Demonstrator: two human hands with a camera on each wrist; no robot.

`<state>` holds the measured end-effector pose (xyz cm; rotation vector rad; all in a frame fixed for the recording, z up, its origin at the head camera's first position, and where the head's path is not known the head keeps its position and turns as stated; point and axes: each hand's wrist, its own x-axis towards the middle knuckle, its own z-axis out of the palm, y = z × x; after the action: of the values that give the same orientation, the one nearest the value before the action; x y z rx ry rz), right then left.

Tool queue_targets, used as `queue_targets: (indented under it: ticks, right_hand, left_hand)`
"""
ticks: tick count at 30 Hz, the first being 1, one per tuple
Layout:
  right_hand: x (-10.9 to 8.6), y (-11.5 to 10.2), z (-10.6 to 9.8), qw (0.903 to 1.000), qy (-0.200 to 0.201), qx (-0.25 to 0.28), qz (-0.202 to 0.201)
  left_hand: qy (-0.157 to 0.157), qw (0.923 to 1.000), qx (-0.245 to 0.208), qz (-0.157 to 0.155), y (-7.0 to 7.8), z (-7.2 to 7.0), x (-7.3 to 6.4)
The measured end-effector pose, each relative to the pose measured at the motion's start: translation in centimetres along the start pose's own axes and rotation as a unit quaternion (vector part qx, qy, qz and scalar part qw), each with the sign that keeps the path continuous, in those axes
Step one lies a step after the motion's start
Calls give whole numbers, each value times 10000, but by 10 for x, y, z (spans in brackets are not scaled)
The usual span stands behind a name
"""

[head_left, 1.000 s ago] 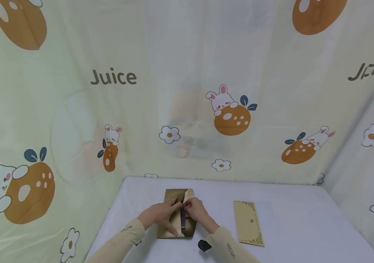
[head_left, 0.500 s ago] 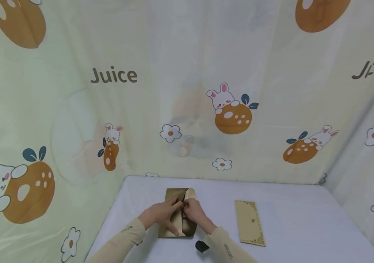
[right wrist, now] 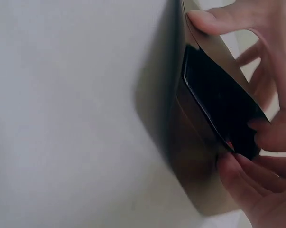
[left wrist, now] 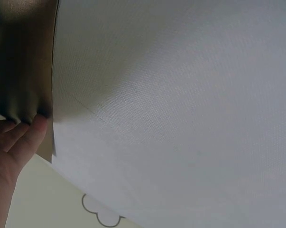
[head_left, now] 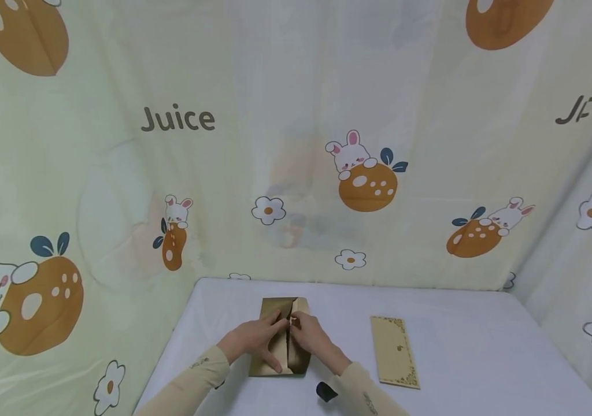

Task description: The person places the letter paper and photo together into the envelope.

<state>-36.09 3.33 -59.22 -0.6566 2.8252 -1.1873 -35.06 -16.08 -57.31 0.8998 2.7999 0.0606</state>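
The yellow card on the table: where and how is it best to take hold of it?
Probably come from above and pinch the card across its middle, by the two long edges: it is narrow, lies flat on the table, and nothing covers those edges.

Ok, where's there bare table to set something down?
Widest: the table right of the card, to the table's edge. Narrower: between the card and right hand. Crowded: the envelope, under that and the left hand, and by the right sleeve, where a black thing shows.
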Motion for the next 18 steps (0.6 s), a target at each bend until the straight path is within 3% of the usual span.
queue_targets:
  ticks: [7,18]
  right_hand:
    - [-24,2,-29,9996,-194,158,153]
    - [-59,22,-71,9983,187,-263,486]
  left_hand:
    - [33,10000,39,18,2,-2,-2]
    - [117,9998,-150,104,3,2,-4]
